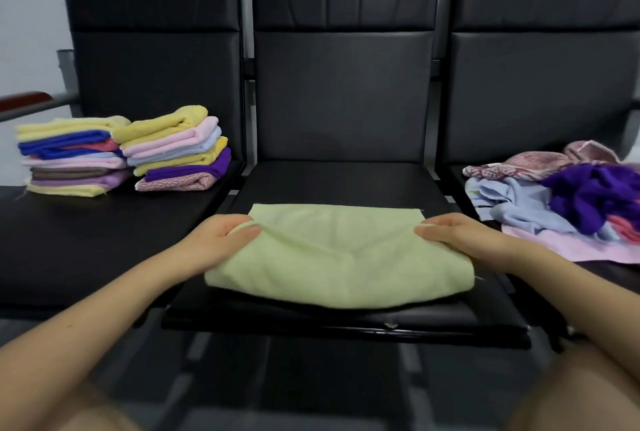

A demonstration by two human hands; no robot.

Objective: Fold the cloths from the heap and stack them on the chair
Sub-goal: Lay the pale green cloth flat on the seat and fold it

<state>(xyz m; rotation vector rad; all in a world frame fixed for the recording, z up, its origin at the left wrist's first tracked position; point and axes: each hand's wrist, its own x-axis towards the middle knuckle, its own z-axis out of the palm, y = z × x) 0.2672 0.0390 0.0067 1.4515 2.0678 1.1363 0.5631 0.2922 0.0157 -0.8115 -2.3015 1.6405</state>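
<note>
- Now both hands pinch the pale green cloth [322,257] on the middle seat [332,184]: left hand [221,240] and right hand [457,236] at its folded edge's ends.
- Beyond the left grip, two folded stacks [121,153].
- Beside the right grip, the heap [568,202].

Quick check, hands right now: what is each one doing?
Left hand: pinches the left end of the light green cloth.
Right hand: grips the cloth's right end.

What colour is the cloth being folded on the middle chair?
Pale green, plain; the cloth shows best in the head view, the only one.
</note>
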